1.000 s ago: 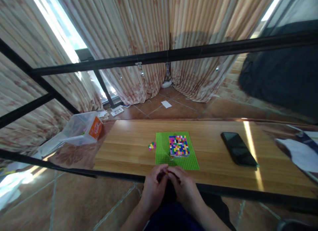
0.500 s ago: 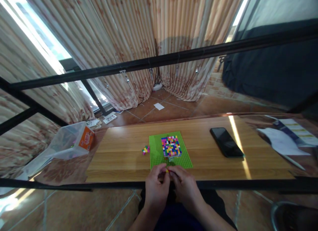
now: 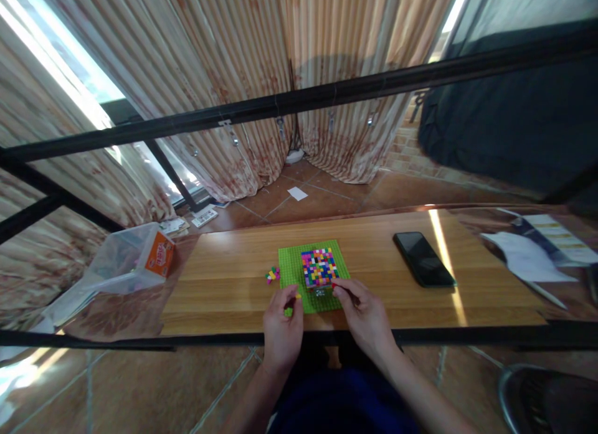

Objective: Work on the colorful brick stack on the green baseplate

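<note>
A green baseplate (image 3: 290, 264) lies on the wooden tabletop, and a block of many-coloured small bricks (image 3: 319, 267) stands on it. My left hand (image 3: 283, 328) is over the plate's near left corner, thumb and finger pinching a small yellow brick (image 3: 298, 296). At the block's near right corner, my right hand (image 3: 367, 312) pinches a small red brick (image 3: 333, 286). Whether the red brick touches the block I cannot tell. Just left of the plate is a small pile of loose coloured bricks (image 3: 273, 274).
A black phone (image 3: 424, 259) lies on the right of the tabletop (image 3: 224, 297). A clear plastic bin with an orange label (image 3: 126, 259) stands off the left end. White papers (image 3: 527, 259) lie beyond the right end. A dark metal bar (image 3: 261, 110) crosses behind the table.
My hands were together at the plate's near edge and have moved apart. The right one went forward and right to the block's corner with the red brick; the left keeps the yellow one.
</note>
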`<state>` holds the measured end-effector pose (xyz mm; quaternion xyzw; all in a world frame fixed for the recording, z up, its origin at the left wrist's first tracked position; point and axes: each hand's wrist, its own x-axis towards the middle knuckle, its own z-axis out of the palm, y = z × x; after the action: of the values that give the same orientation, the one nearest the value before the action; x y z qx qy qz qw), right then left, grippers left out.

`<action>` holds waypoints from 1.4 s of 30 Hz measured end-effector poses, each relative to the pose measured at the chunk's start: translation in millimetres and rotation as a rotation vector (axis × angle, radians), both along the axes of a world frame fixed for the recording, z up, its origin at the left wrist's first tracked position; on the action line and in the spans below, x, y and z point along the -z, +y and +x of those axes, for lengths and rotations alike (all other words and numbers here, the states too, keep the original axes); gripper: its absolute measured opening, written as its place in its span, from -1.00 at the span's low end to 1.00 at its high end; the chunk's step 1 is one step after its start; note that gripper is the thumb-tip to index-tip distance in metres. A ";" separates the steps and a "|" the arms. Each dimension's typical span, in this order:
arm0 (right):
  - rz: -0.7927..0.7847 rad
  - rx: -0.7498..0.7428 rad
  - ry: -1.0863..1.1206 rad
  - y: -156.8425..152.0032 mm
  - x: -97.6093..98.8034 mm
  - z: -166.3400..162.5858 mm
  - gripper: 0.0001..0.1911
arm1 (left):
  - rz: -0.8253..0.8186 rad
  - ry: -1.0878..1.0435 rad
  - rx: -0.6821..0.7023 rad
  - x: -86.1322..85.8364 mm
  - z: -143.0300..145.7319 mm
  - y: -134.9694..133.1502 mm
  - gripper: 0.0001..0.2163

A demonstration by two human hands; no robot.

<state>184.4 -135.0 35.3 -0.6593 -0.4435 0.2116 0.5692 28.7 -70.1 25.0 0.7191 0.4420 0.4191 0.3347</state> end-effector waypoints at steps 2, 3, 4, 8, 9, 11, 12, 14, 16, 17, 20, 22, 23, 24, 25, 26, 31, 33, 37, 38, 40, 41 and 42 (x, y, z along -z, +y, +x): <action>-0.019 0.029 0.016 5.2 -1.0 12.0 -0.73 | 0.031 0.016 -0.038 9.6 -10.2 15.0 -0.79; -0.026 0.041 0.009 8.6 -1.9 17.6 -0.73 | 0.037 0.026 -0.052 15.0 -15.1 22.5 -0.79; -0.031 0.048 -0.009 12.4 -3.3 22.8 -0.73 | 0.042 0.040 -0.062 20.5 -19.7 29.4 -0.78; -0.051 0.019 -0.124 32.4 -10.0 37.0 -0.75 | 0.092 0.122 -0.089 38.4 -31.5 46.5 -0.79; -0.064 0.006 -0.156 37.9 -10.9 39.0 -0.75 | 0.115 0.141 -0.088 40.9 -32.7 47.7 -0.79; -0.104 -0.011 -0.230 48.8 -11.5 41.7 -0.76 | 0.160 0.177 -0.073 43.6 -33.4 47.6 -0.80; -0.127 -0.011 -0.270 53.9 -11.3 42.4 -0.77 | 0.180 0.192 -0.066 44.0 -33.2 47.0 -0.80; -0.183 -0.006 -0.356 62.8 -11.0 42.9 -0.78 | 0.209 0.211 -0.063 44.2 -32.4 45.6 -0.79; -0.249 0.005 -0.451 69.9 -11.9 42.3 -0.80 | 0.228 0.217 -0.065 44.9 -31.8 45.2 -0.79; -0.280 0.009 -0.501 72.8 -12.9 41.8 -0.82 | 0.236 0.221 -0.066 45.6 -31.8 45.3 -0.79; -0.330 0.008 -0.622 79.0 -16.6 39.8 -0.82 | 0.249 0.232 -0.064 48.9 -32.6 46.1 -0.80; -0.343 0.001 -0.670 81.7 -17.9 38.9 -0.81 | 0.252 0.235 -0.059 50.7 -33.1 46.3 -0.80; -0.352 -0.002 -0.685 82.7 -17.9 38.5 -0.80 | 0.255 0.234 -0.055 51.1 -33.2 46.1 -0.80; -0.361 -0.005 -0.697 83.6 -17.4 38.3 -0.79 | 0.258 0.233 -0.052 51.2 -33.1 45.9 -0.80; -0.369 -0.008 -0.705 84.4 -16.7 38.0 -0.79 | 0.260 0.231 -0.049 51.0 -33.0 45.5 -0.81; -0.372 -0.011 -0.711 85.1 -15.7 37.7 -0.78 | 0.262 0.229 -0.046 50.4 -32.8 45.1 -0.81; -0.360 -0.011 -0.741 87.3 -11.6 35.5 -0.79 | 0.249 0.229 -0.042 46.6 -31.7 43.5 -0.81; -0.356 -0.003 -0.745 87.4 -10.9 34.9 -0.79 | 0.244 0.226 -0.041 45.6 -31.4 43.2 -0.81; -0.324 0.018 -0.719 85.1 -8.7 36.5 -0.78 | 0.247 0.224 -0.041 45.4 -31.2 42.9 -0.81; -0.315 0.025 -0.701 84.2 -8.0 37.3 -0.77 | 0.250 0.225 -0.044 45.6 -31.3 42.8 -0.81; -0.295 0.045 -0.650 82.5 -6.6 39.5 -0.76 | 0.256 0.228 -0.051 46.2 -31.5 42.7 -0.81; -0.283 0.059 -0.622 82.1 -6.1 40.7 -0.76 | 0.259 0.229 -0.052 46.5 -31.5 42.7 -0.81; -0.269 0.077 -0.595 82.1 -5.8 42.0 -0.76 | 0.260 0.228 -0.051 46.8 -31.6 42.6 -0.81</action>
<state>226.4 -52.9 41.1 -0.7778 -0.5330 0.0447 0.3299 -2.8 -27.4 -21.8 0.7877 0.4371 0.3970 0.1758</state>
